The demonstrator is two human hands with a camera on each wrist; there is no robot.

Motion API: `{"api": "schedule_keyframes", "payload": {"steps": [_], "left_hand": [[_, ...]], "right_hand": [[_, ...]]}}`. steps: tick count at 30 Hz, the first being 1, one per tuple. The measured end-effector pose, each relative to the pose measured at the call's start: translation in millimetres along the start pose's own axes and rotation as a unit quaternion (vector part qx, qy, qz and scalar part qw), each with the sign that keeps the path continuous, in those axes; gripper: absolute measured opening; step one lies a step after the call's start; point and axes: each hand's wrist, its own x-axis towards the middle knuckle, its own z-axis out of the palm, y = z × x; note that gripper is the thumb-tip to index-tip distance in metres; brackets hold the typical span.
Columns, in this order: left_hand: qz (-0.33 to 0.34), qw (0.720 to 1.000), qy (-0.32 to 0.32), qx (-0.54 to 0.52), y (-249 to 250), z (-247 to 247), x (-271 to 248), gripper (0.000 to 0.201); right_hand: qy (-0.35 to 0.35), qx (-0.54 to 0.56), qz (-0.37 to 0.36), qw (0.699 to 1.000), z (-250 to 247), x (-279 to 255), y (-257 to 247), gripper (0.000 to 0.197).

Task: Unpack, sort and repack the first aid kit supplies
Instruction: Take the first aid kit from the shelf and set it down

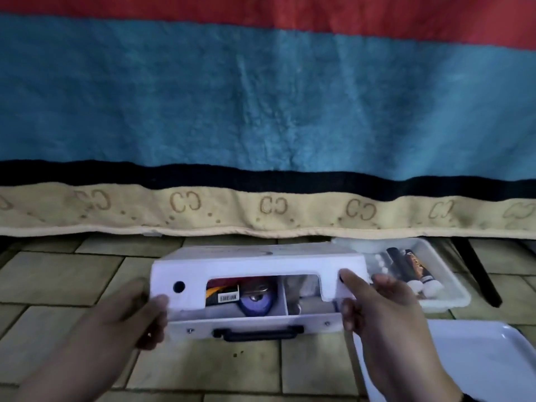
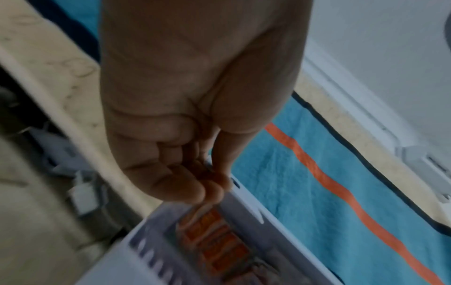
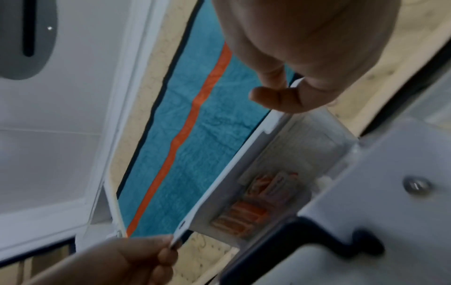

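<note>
Nearest on the tiled floor lies one flat white rectangular tray [image 1: 475, 355], at the person's right, just beside the right forearm. Two bare hands reach forward from the bottom edge. The left hand [image 1: 145, 314] grips the left end of the white first aid box lid [image 1: 246, 266], thumb on its front face and fingers curled behind the edge. The right hand [image 1: 374, 300] grips the lid's right end, thumb pressed on the front and fingers wrapped round the side. The lid stands partly raised above the one white plastic first aid case [image 1: 255, 322], which sits on the floor between the hands, its single dark carrying handle [image 1: 258, 333] facing the person.

Through the cut-out in the lid two compartments show, split by one white divider [image 1: 284, 297]. The left one holds an orange-and-black packet with a barcode label [image 1: 223, 295] and a blue-purple roll [image 1: 256, 301]; the contents of the right one are too blurred to tell.

Beyond the case, to the right, stands one clear plastic tub [image 1: 446, 280] holding dark tubes and white round items; their count is unclear. Behind everything hangs one striped blanket [image 1: 261, 111], red, teal, black and cream.
</note>
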Motion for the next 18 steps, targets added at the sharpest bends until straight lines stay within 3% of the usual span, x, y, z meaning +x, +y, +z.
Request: {"api": "schedule_keyframes", "payload": {"steps": [4,6,10,13,16,18], "left_hand": [[0.118,0.977,0.082,0.157,28,-2,32,0.024],[0.156,0.959,0.107,0.212,44,2,43,0.024],[0.175,0.931,0.129,0.292,63,7,64,0.022],[0.183,0.931,0.128,0.288,68,7,80,0.009],[0.193,0.927,0.132,0.293,71,11,90,0.007],[0.188,0.924,0.140,0.303,74,17,93,0.018]], "right_hand": [[-0.021,-0.076,-0.122,0.989,9,17,-27,0.034],[-0.043,-0.141,-0.147,0.978,12,34,-37,0.035],[-0.077,-0.225,-0.158,0.959,15,67,-54,0.039],[-0.101,-0.266,-0.167,0.944,18,82,-64,0.038],[-0.114,-0.366,-0.170,0.908,23,97,-66,0.049],[-0.119,-0.435,-0.174,0.875,26,105,-64,0.048]]}}
